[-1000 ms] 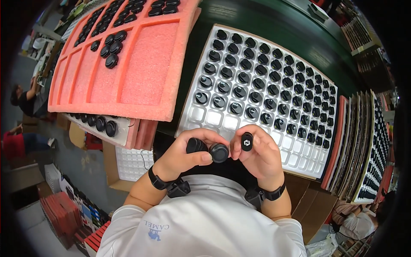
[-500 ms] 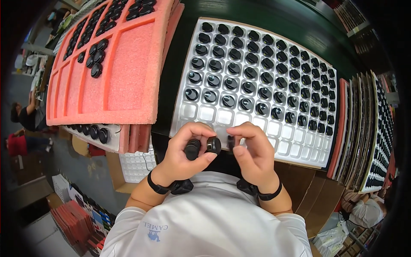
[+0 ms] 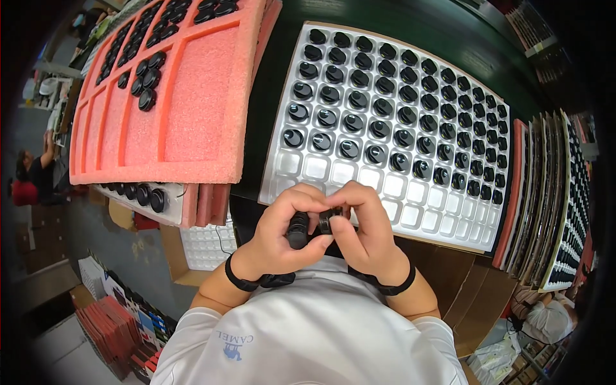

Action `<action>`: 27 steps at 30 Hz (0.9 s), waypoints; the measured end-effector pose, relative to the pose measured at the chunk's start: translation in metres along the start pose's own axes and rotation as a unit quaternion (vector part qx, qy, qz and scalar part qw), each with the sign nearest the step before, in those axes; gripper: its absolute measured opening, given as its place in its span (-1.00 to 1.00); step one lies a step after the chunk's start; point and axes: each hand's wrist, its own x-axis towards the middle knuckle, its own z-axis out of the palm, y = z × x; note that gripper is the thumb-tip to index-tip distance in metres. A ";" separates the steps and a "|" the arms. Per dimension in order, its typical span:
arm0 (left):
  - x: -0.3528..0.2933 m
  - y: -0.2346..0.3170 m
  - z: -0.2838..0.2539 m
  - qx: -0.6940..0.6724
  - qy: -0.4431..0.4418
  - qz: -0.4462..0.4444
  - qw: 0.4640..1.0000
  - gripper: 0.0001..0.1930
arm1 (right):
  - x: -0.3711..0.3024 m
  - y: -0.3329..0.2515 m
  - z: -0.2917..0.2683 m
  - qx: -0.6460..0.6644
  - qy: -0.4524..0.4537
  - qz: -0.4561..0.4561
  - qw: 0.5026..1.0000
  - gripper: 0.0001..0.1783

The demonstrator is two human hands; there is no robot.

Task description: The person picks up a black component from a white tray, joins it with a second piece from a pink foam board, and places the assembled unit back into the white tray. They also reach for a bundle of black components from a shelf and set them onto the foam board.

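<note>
My left hand (image 3: 277,226) is closed around a short stack of round black lens-like parts (image 3: 297,232) in its curled fingers. Between its thumb and forefinger is another round black part (image 3: 325,222). My right hand (image 3: 371,236) meets it there, thumb and forefinger pinching a dark part against that same piece. Fingers partly cover where the two parts touch. Just beyond my hands lies a white moulded tray (image 3: 287,162), its far rows of pockets filled with black lens-like parts (image 3: 349,149) and its near rows bare.
At the left, a pink foam tray (image 3: 204,102) with dividers holds loose black round parts (image 3: 147,99), on top of other trays. Stacked trays (image 3: 536,199) stand on edge at the right. A cardboard box (image 3: 172,253) sits below left. Other people are in the background.
My right hand has moved left and brought its dark part against the piece in my left fingertips. The gap between my hands has closed. The whole view has shifted slightly.
</note>
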 end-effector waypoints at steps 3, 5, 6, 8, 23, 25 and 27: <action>0.001 0.000 -0.001 -0.015 -0.011 0.007 1.000 -0.57 | 0.001 0.001 0.001 -0.019 -0.002 -0.030 0.999 -0.80; 0.002 -0.001 -0.002 0.013 -0.010 0.016 1.000 -0.57 | 0.003 0.001 0.002 0.075 0.032 -0.038 0.996 -0.80; 0.002 -0.001 -0.003 0.027 -0.010 0.020 0.999 -0.56 | 0.003 -0.001 0.003 0.075 0.033 -0.038 0.996 -0.80; 0.000 -0.002 -0.003 0.009 -0.010 0.017 1.000 -0.56 | 0.004 -0.009 0.008 0.057 0.026 0.012 0.998 -0.81; 0.000 -0.001 -0.008 -0.025 -0.015 0.000 1.000 -0.58 | 0.006 -0.004 0.005 -0.020 -0.003 0.002 1.000 -0.71; -0.002 -0.001 -0.009 -0.056 -0.007 -0.037 0.998 -0.62 | 0.007 -0.009 0.005 0.163 0.032 0.071 0.984 -0.68; -0.002 -0.001 -0.010 -0.072 -0.003 -0.055 0.996 -0.63 | 0.006 -0.005 0.001 0.110 0.017 0.042 0.993 -0.68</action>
